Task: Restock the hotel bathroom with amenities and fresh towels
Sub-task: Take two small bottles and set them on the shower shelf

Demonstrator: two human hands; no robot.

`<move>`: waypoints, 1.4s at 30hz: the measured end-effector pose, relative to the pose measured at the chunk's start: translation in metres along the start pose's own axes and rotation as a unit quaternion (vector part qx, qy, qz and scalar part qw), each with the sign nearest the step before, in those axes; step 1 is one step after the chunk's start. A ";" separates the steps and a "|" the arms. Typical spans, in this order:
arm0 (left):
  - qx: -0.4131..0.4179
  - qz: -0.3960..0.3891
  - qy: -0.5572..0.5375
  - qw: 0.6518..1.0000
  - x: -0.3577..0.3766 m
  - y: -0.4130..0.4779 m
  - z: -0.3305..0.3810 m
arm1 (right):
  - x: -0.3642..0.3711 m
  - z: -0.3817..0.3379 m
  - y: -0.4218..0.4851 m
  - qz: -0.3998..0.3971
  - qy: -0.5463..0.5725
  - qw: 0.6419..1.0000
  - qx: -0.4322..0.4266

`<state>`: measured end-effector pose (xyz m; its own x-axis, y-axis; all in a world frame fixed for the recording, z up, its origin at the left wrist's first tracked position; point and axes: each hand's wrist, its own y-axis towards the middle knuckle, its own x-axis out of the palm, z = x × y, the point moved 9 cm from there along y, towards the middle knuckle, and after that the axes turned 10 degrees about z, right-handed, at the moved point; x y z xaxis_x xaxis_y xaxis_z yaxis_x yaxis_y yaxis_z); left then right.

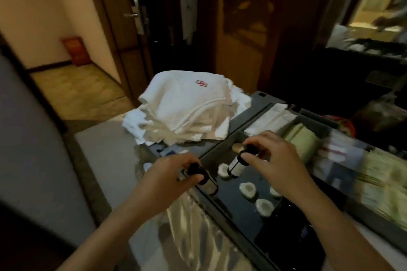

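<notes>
My left hand (167, 174) is curled round the left bottle (207, 185), fingers and thumb pinching its black cap just outside the tray compartment (240, 209). My right hand (277, 156) pinches the right bottle (236, 167) the same way, high up near the cap, so it hangs tilted over the compartment. Round soaps (247, 188) lie beneath that hand. The folded white towels (187, 105) sit stacked beyond both hands, apart from them.

I judge I am gathering amenities to carry to the bathroom. To do this well, I should slide my fingers down onto each bottle's body, since a cap-only pinch could let one slip or twist loose. I should lift the right bottle straight up clear of the soaps and the rim, then bring both upright before turning away.
</notes>
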<state>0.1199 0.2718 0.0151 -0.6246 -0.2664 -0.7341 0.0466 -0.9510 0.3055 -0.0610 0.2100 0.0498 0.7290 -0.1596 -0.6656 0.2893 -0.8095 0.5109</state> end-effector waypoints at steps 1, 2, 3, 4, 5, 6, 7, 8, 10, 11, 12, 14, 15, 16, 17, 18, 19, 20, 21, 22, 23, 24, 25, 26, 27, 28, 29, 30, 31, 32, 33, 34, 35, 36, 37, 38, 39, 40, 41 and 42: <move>-0.015 0.012 0.005 1.000 -0.011 -0.007 -0.010 | 0.014 -0.012 0.004 -0.019 0.013 1.000 -0.018; -0.032 0.022 0.011 0.999 -0.022 -0.015 -0.021 | 0.027 -0.025 0.007 -0.036 0.027 0.998 -0.036; -0.050 0.030 0.019 0.998 -0.033 -0.023 -0.032 | 0.039 -0.039 0.011 -0.051 0.042 0.996 -0.051; -0.067 0.038 0.026 0.997 -0.044 -0.032 -0.041 | 0.051 -0.054 0.014 -0.067 0.059 0.994 -0.065; -0.081 0.047 0.031 0.995 -0.056 -0.041 -0.051 | 0.063 -0.069 0.017 -0.085 0.074 0.990 -0.081; -0.093 0.056 0.032 0.994 -0.069 -0.050 -0.059 | 0.076 -0.086 0.019 -0.103 0.086 0.986 -0.101; -0.104 0.066 0.032 0.992 -0.082 -0.060 -0.067 | 0.088 -0.104 0.020 -0.120 0.095 0.980 -0.124; -0.120 0.076 0.031 0.989 -0.095 -0.071 -0.076 | 0.102 -0.123 0.020 -0.138 0.105 0.974 -0.147; -0.158 0.098 0.035 0.982 -0.123 -0.097 -0.096 | 0.133 -0.160 0.016 -0.172 0.124 0.960 -0.181; -0.175 0.110 0.045 0.977 -0.137 -0.111 -0.105 | 0.148 -0.179 0.012 -0.186 0.129 0.954 -0.195; -0.192 0.122 0.056 0.972 -0.151 -0.127 -0.116 | 0.164 -0.199 0.008 -0.195 0.135 0.948 -0.211; -0.226 0.141 0.075 0.961 -0.181 -0.161 -0.136 | 0.194 -0.239 -0.002 -0.211 0.152 0.938 -0.229; -0.240 0.151 0.083 0.956 -0.197 -0.179 -0.146 | 0.208 -0.261 -0.009 -0.220 0.163 0.932 -0.237; -0.252 0.159 0.091 0.950 -0.212 -0.196 -0.155 | 0.221 -0.284 -0.017 -0.230 0.174 0.925 -0.248; -0.264 0.168 0.100 0.944 -0.228 -0.214 -0.163 | 0.233 -0.306 -0.025 -0.241 0.184 0.916 -0.261; -0.279 0.177 0.109 0.938 -0.243 -0.234 -0.171 | 0.246 -0.329 -0.035 -0.253 0.194 0.906 -0.277; -0.294 0.189 0.117 0.930 -0.259 -0.254 -0.179 | 0.258 -0.352 -0.046 -0.264 0.205 0.896 -0.292; -0.310 0.206 0.124 0.920 -0.276 -0.276 -0.186 | 0.269 -0.375 -0.056 -0.273 0.215 0.887 -0.305; -0.324 0.223 0.134 0.909 -0.292 -0.298 -0.192 | 0.280 -0.398 -0.066 -0.281 0.225 0.877 -0.319; -0.338 0.241 0.145 0.898 -0.307 -0.321 -0.198 | 0.289 -0.421 -0.077 -0.292 0.236 0.866 -0.331; -0.352 0.257 0.151 0.887 -0.321 -0.343 -0.203 | 0.299 -0.443 -0.090 -0.306 0.246 0.854 -0.341; -0.370 0.276 0.158 0.873 -0.337 -0.372 -0.207 | 0.310 -0.472 -0.106 -0.323 0.260 0.838 -0.355; -0.383 0.287 0.165 0.862 -0.348 -0.393 -0.209 | 0.318 -0.493 -0.118 -0.335 0.271 0.826 -0.363; -0.400 0.296 0.170 0.851 -0.357 -0.412 -0.212 | 0.323 -0.513 -0.130 -0.344 0.283 0.815 -0.371; -0.419 0.311 0.177 0.834 -0.370 -0.438 -0.213 | 0.329 -0.538 -0.146 -0.354 0.296 0.799 -0.385; -0.437 0.326 0.182 0.818 -0.380 -0.463 -0.214 | 0.335 -0.562 -0.162 -0.359 0.309 0.783 -0.402; -0.452 0.342 0.187 0.802 -0.390 -0.486 -0.214 | 0.339 -0.583 -0.176 -0.365 0.322 0.767 -0.418; -0.464 0.359 0.193 0.787 -0.399 -0.509 -0.213 | 0.344 -0.604 -0.191 -0.377 0.334 0.748 -0.433; -0.476 0.374 0.199 0.771 -0.406 -0.531 -0.212 | 0.349 -0.624 -0.206 -0.391 0.343 0.729 -0.445; -0.488 0.386 0.204 0.755 -0.413 -0.553 -0.210 | 0.354 -0.641 -0.220 -0.404 0.352 0.711 -0.455; -0.500 0.397 0.210 0.741 -0.417 -0.573 -0.208 | 0.359 -0.658 -0.233 -0.415 0.359 0.695 -0.464; -0.513 0.407 0.214 0.725 -0.421 -0.593 -0.206 | 0.364 -0.674 -0.248 -0.425 0.365 0.679 -0.474; -0.526 0.414 0.220 0.710 -0.425 -0.611 -0.205 | 0.369 -0.689 -0.262 -0.433 0.371 0.663 -0.485; -0.539 0.419 0.225 0.695 -0.428 -0.628 -0.204 | 0.373 -0.704 -0.276 -0.439 0.376 0.648 -0.496; -0.550 0.423 0.231 0.682 -0.432 -0.645 -0.204 | 0.377 -0.718 -0.289 -0.442 0.381 0.634 -0.507; -0.560 0.430 0.236 0.668 -0.436 -0.661 -0.204 | 0.382 -0.732 -0.302 -0.444 0.384 0.620 -0.520; -0.568 0.438 0.240 0.654 -0.441 -0.676 -0.205 | 0.387 -0.746 -0.315 -0.445 0.385 0.608 -0.533; -0.574 0.446 0.245 0.641 -0.446 -0.691 -0.206 | 0.392 -0.759 -0.326 -0.444 0.385 0.598 -0.545; -0.581 0.451 0.249 0.630 -0.453 -0.704 -0.209 | 0.399 -0.773 -0.336 -0.445 0.388 0.588 -0.553; -0.587 0.454 0.253 0.621 -0.460 -0.716 -0.214 | 0.406 -0.787 -0.345 -0.447 0.392 0.580 -0.557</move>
<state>0.5404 1.0415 0.0042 0.3860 -0.5091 -0.7693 0.9217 0.2482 0.2982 0.6234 0.8691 0.0313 -0.0904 0.7021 -0.7063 0.6718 0.5665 0.4772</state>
